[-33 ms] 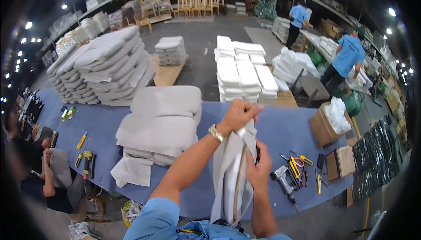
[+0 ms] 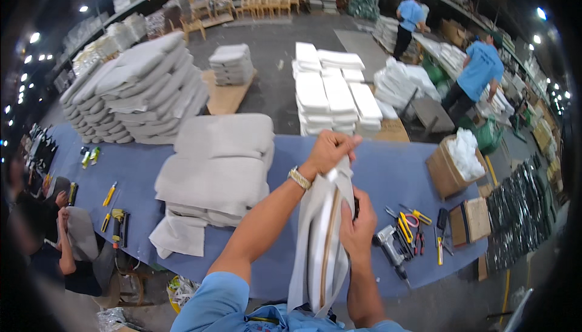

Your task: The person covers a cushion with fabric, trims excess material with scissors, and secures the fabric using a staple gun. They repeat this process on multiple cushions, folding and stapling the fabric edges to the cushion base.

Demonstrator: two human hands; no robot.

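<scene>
A padded seat cushion (image 2: 317, 253) stands on its edge in front of me, its far end raised over the table. Light grey fabric wraps it, and a thin brown board edge shows between white padding layers. At the far end, my left hand (image 2: 329, 152) is closed on the grey fabric (image 2: 341, 177), with a gold watch on its wrist. My right hand (image 2: 357, 226) grips the cushion's right side, thumb towards me; its other fingers are mostly hidden behind.
Left of my hands is a stack of grey cushions (image 2: 212, 180) on the blue table (image 2: 394, 162). A nail gun (image 2: 393, 253), cutters and pliers lie right, near a carton of white stuffing (image 2: 445, 165). A co-worker (image 2: 66, 241) sits at far left; two people in blue stand beyond.
The whole view has shifted slightly, so the table and stacks sit a little further left and higher. Both hands keep their hold on the cushion.
</scene>
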